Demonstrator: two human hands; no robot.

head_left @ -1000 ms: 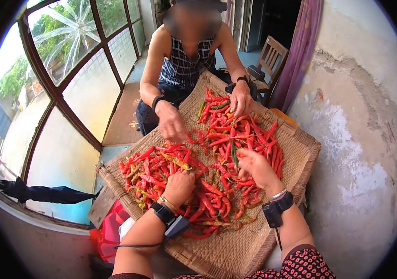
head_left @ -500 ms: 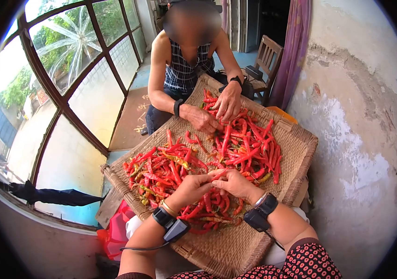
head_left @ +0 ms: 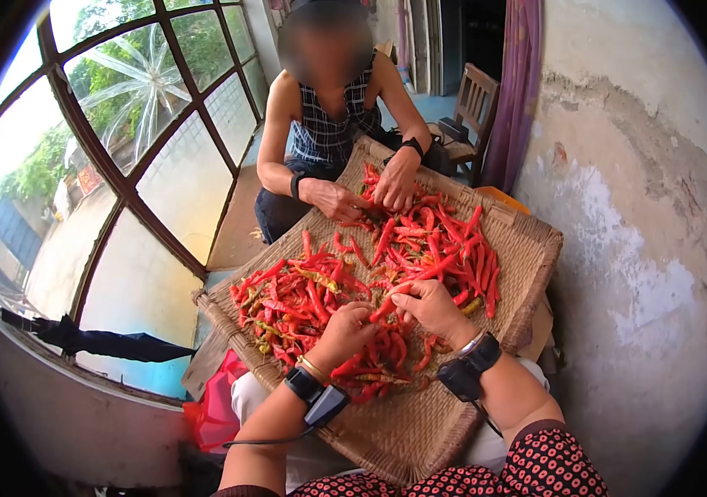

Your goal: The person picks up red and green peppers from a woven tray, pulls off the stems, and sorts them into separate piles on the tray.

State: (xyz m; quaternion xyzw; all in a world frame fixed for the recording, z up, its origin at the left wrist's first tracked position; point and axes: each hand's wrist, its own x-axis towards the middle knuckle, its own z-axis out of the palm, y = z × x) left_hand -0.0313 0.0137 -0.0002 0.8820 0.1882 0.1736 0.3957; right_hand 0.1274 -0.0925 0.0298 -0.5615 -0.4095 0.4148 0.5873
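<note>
**Both hands pinch one chilli over the woven tray**

Plastered wall (head_left: 643, 207) to the right of the grip, big arched window (head_left: 121, 124) to the left. Woven tray (head_left: 419, 431) lies under both hands and carries everything. Near chilli heap (head_left: 287, 302) sits just left of the grip and runs under the left wrist. Far chilli heap (head_left: 444, 240) lies beyond the grip, toward the co-worker. Co-worker's hands (head_left: 390, 186) are down in the far edge of that heap, well apart from the wearer's hands.

Left hand (head_left: 345, 330) and right hand (head_left: 434, 308) meet over the gap between the heaps. Both grips are closed, fingertips clamped on the same red chilli (head_left: 385, 309). Left fingers hold its lower end, right fingers the upper end. The chilli is lifted clear of the pile and tilted, and it bridges the two hands. Whether its stem is on is too small to tell.

Step in hand, as I read it: working a single pod picked from the pile, likely checking it or pulling the stalk. The next move calls for a firm pinch at one end and a short twist or pull from the other hand. Then one grip lets go over the right heap, so the two heaps don't mix.
</note>
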